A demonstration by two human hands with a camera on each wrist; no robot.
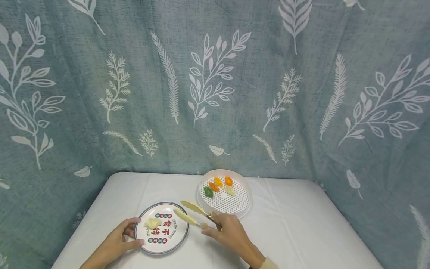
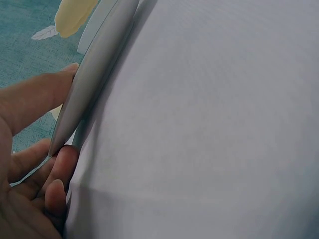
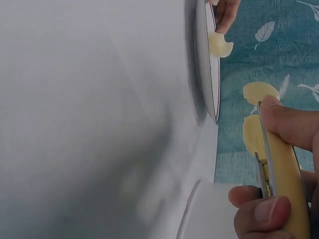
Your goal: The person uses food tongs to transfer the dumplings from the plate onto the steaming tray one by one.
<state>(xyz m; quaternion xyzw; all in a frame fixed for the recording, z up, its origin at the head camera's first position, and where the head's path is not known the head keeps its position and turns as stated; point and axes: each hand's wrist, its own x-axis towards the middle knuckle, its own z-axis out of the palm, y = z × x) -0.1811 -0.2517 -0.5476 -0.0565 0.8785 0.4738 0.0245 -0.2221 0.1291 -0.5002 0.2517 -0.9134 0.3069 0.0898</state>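
Note:
My left hand (image 1: 118,239) grips the left rim of a white plate (image 1: 178,239) with a dark blue edge and red lettering; the left wrist view shows thumb and fingers on either side of the rim. A pale yellow dumpling-like piece (image 1: 153,223) lies on the plate's left half. My right hand (image 1: 231,232) holds a pair of yellow-tipped tongs (image 1: 196,207). The tongs' tips stand apart, near the plate's right side, with nothing between them. In the right wrist view the thumb and fingers wrap the tongs' yellow handle (image 3: 286,184).
Behind the right hand stands a round white perforated tray (image 1: 228,205). On it lie a green piece (image 1: 208,192), orange and yellow pieces (image 1: 218,182), and a pale one (image 1: 230,190). A white cloth covers the table (image 1: 285,224); a green leaf-patterned curtain (image 1: 215,93) surrounds it.

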